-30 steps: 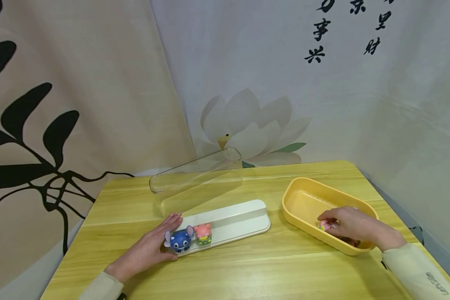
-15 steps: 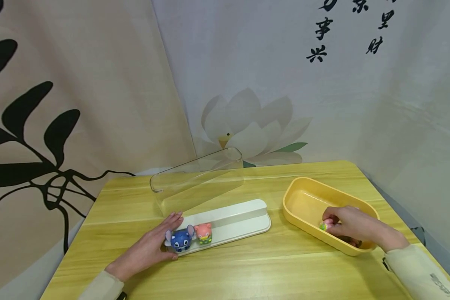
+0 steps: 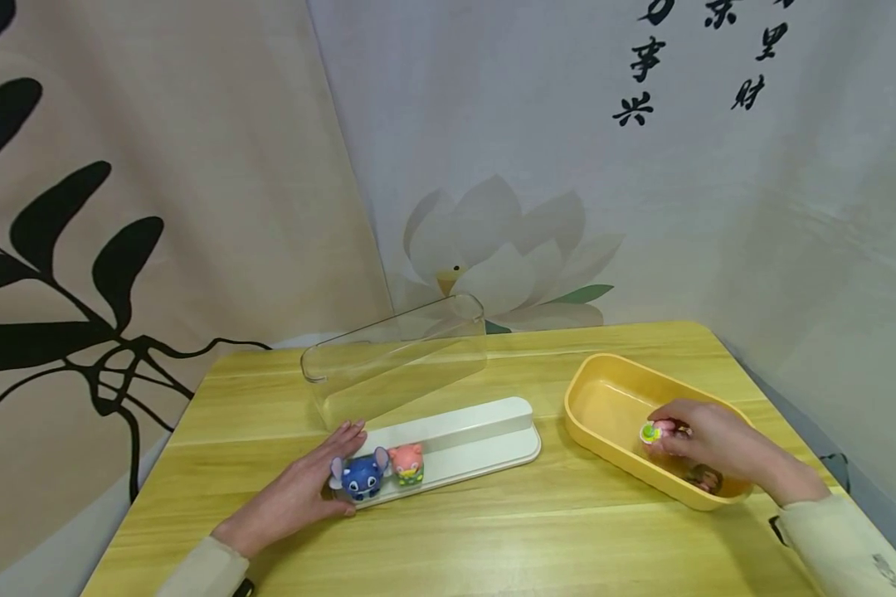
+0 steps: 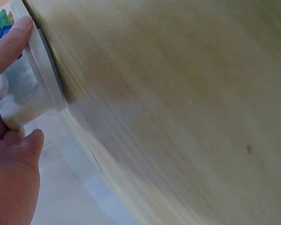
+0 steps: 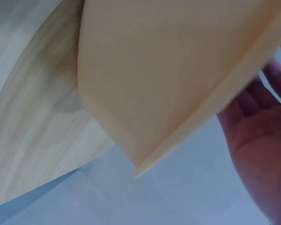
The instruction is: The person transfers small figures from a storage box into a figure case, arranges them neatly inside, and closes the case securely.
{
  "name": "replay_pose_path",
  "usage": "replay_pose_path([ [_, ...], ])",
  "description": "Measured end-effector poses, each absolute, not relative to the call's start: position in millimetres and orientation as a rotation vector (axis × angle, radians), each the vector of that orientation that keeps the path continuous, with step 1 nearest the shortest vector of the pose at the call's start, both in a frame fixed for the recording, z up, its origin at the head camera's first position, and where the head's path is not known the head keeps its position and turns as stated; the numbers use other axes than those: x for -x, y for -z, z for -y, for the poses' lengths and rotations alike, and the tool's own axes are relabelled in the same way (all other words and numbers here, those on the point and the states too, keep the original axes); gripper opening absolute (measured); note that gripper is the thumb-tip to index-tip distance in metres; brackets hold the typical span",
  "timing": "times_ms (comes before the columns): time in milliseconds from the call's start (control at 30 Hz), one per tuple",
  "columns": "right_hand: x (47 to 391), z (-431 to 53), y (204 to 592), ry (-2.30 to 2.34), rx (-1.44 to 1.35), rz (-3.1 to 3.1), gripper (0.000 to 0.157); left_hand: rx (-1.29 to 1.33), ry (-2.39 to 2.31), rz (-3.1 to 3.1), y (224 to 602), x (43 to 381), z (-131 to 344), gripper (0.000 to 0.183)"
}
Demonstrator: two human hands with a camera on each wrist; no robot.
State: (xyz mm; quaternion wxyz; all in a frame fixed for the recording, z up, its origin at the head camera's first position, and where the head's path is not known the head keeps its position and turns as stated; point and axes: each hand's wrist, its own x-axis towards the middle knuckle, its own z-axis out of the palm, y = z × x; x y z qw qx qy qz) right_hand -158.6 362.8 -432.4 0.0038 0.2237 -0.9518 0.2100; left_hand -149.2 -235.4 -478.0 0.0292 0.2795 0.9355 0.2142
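Head view: right hand (image 3: 705, 444) pinching a small toy (image 3: 650, 433) over the yellow tub (image 3: 605, 390); probably light, hard, slick, best gripped by its sides. Left hand (image 3: 299, 493) flat, fingers straight, steadying the white tray (image 3: 485, 431).

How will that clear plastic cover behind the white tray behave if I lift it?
The clear cover looks thin-walled and hollow, so probably light and slightly flexible. Its glossy surface may be slippery. It already sits tilted on the table, so a nudge would likely tip or slide it.
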Motion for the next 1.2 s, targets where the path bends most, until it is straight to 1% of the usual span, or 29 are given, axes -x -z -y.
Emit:
replay_pose_path([
  [433,148,-355,415,-0.854,-0.546,2.876,0.024,-0.860,-0.687,-2.876,480,149,237,0.101],
  [633,144,-348,411,-0.883,-0.549,2.801,0.027,-0.856,-0.694,-2.871,480,149,238,0.101],
  [800,141,-338,408,-1.096,-0.574,2.741,0.027,-0.864,-0.676,-2.880,480,150,237,0.101],
  [967,140,-328,404,-1.324,-0.533,2.706,0.027,-0.858,-0.664,-2.879,479,150,236,0.101],
  [1200,138,-310,401,-1.451,-0.513,2.672,0.032,-0.855,-0.672,-2.871,479,150,236,0.102],
])
